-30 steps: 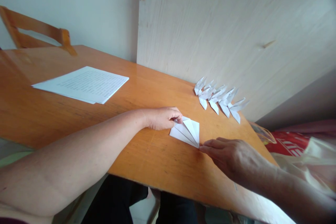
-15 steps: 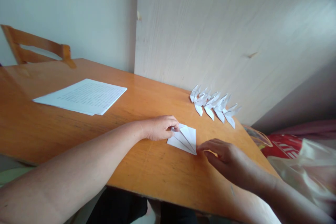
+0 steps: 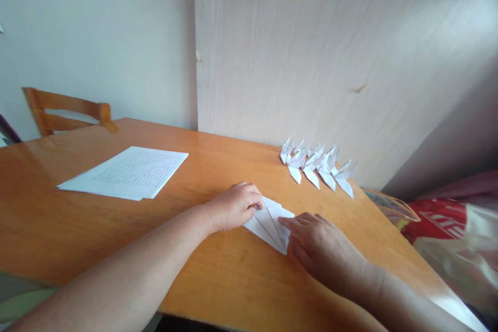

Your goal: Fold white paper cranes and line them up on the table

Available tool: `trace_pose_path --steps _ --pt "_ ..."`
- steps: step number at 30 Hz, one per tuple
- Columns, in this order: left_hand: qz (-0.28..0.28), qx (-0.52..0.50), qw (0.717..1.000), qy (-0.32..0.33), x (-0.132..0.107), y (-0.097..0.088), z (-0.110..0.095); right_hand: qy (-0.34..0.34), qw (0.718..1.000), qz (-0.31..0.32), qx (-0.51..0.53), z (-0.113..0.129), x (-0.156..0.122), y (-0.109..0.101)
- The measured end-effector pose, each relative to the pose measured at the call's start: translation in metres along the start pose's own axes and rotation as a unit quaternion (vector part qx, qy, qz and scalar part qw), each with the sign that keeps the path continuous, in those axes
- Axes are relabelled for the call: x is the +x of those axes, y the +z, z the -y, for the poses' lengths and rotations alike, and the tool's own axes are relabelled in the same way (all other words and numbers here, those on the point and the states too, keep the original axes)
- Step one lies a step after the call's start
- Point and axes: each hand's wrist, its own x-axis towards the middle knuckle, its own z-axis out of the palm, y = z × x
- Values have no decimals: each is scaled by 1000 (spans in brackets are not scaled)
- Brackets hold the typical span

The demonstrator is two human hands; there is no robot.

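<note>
A partly folded white paper (image 3: 269, 223) lies flat on the orange wooden table (image 3: 218, 275). My left hand (image 3: 235, 206) rests on its left corner with the fingers curled and pinched on the paper. My right hand (image 3: 317, 246) lies flat over the paper's right edge, fingers stretched out and pressing it down. Beyond the hands, several finished folded paper cranes (image 3: 316, 165) lie in a row near the wall.
A stack of printed white sheets (image 3: 126, 172) lies on the left part of the table. A wooden chair back (image 3: 66, 110) stands behind the table's far left end. A pale wooden board (image 3: 330, 62) leans against the wall. Red and clear plastic bags (image 3: 447, 238) sit off the table's right edge.
My right hand has moved left from the paper's lower corner onto its right edge. The view has tilted upward. My left hand has stayed on the left corner.
</note>
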Motion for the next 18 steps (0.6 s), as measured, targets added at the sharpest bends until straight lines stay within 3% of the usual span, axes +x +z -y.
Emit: trace_pose_path --steps 4,10,18 --pt "5 32 999 -10 1 -4 -1 15 1000 -12 24 6 4 -5" --pt "2 34 999 -31 1 -10 -9 46 985 -44 158 -19 34 -5" --pt "57 9 997 -43 -2 -7 -17 32 977 -48 207 -23 49 22"
